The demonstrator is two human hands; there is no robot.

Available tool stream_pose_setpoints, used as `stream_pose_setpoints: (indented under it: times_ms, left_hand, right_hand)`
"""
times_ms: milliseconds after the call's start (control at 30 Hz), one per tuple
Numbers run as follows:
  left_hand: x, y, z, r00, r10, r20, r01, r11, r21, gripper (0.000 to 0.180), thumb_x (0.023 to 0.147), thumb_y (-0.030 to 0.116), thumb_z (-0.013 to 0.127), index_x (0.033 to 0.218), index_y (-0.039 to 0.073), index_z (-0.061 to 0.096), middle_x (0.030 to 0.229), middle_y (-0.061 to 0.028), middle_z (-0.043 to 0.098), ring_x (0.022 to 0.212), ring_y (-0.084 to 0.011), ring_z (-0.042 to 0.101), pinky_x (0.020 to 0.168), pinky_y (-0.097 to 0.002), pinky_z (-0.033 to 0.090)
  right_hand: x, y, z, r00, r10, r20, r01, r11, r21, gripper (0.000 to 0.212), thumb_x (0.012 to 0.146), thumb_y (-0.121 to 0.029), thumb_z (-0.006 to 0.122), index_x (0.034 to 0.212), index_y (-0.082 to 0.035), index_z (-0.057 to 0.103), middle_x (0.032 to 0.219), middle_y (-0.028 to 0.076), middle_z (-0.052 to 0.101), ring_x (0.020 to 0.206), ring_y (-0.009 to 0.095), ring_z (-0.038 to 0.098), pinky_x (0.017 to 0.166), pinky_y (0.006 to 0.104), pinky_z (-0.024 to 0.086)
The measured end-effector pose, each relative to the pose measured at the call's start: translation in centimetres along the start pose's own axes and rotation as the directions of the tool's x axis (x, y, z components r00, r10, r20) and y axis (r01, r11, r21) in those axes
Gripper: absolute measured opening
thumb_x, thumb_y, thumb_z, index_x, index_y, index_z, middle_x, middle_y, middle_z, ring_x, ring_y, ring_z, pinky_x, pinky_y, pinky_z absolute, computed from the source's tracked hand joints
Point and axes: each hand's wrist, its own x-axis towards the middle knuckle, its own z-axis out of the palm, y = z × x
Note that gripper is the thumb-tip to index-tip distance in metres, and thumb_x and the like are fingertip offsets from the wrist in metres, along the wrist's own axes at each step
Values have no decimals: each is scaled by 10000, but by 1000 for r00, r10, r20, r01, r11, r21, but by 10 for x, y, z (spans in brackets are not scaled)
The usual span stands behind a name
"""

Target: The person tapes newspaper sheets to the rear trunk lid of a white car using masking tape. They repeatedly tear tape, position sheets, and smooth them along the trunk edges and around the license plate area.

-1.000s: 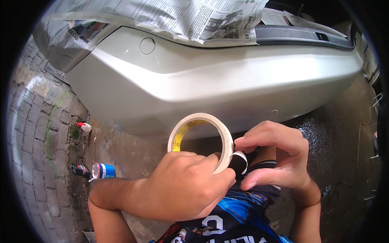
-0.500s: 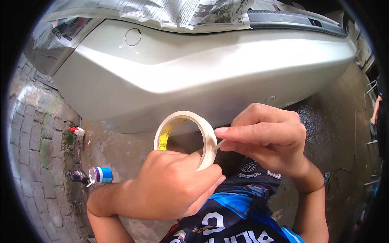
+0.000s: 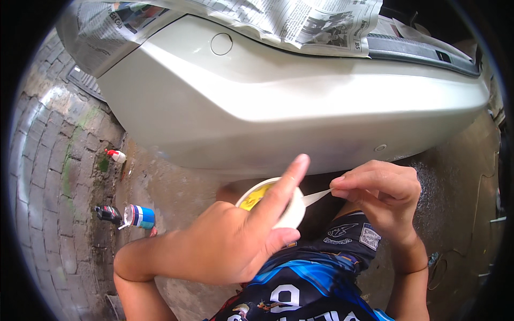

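Since half a second ago, the strip of tape (image 3: 317,197) has grown longer between the hands, the roll of tape (image 3: 293,215) has tipped so that its opening looks narrower, and the left index finger has straightened to point away from the body. Nearest, below the hands, are the person's black-and-blue shirt (image 3: 316,274) and, just under the right hand (image 3: 379,184), dark shorts (image 3: 348,231). The left hand (image 3: 235,241) is closed around the near side of the roll, its thumb under the index finger; whether other fingers pass through the ring cannot be told. The right hand is narrowed to a pinch, thumb and forefinger gripping the free end of the strip, which runs taut back to the roll. Left of the left forearm, near it, are a blue-and-white container (image 3: 143,216) and a black bottle (image 3: 110,214) touching or just beside each other; farther out lies a red-and-white bottle (image 3: 116,155), near a wall of grey blocks (image 3: 45,176). Beyond both hands and apart from them spreads a pale car bumper (image 3: 305,96), and farthest ahead, newspaper sheets (image 3: 300,24) cover its upper edge
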Motion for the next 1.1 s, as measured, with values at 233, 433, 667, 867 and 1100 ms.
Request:
stream_pose_setpoints:
  times_ms: [233, 433, 667, 867, 1100]
  left_hand:
    - [9, -11, -8, 978, -196, -72, 203, 973, 108, 244, 1031, 57, 587, 1266, 25, 648, 774, -138, 716, 602, -231, 689, 596, -350, 550]
    - [19, -14, 3, 921, 146, -361, -33, 953, 302, 68, 964, 143, 679, 969, 76, 694, 800, -116, 701, 679, -344, 681, 586, -449, 524]
    - [25, -11, 2, 949, 51, -310, -3, 988, 152, 76, 944, 140, 697, 910, 74, 714, 704, -100, 685, 606, -311, 662, 567, -416, 510]
    - [20, -12, 6, 961, 52, -272, -27, 995, 97, 84, 946, 143, 703, 907, 70, 717, 689, -81, 683, 583, -268, 663, 549, -408, 501]
    - [7, -13, 26, 937, 124, -327, -155, 985, -70, 435, 937, 76, 689, 1366, 39, 624, 833, -95, 732, 601, -234, 692, 558, -339, 549]
  right_hand:
    - [1, 5, 8, 995, -79, -67, 73, 994, -82, 221, 807, 85, 800, 998, -28, 810, 849, 109, 784, 764, 189, 767, 673, 272, 590]
    - [15, 9, -4, 973, -200, -117, 178, 968, -178, 260, 792, 85, 814, 1030, -19, 810, 858, 112, 792, 761, 184, 767, 682, 263, 580]
    - [9, 9, -15, 987, -114, -114, 105, 991, -81, 194, 786, 63, 835, 966, -5, 808, 871, 119, 803, 782, 186, 783, 713, 252, 593]
    - [1, 10, -17, 995, -20, -97, 14, 998, -60, 141, 805, 56, 834, 933, 7, 803, 858, 114, 803, 787, 168, 780, 728, 244, 598]
    - [-14, 12, -14, 955, 297, 5, -294, 941, 170, 80, 851, 39, 821, 923, 43, 787, 848, 135, 795, 781, 154, 767, 726, 261, 613]
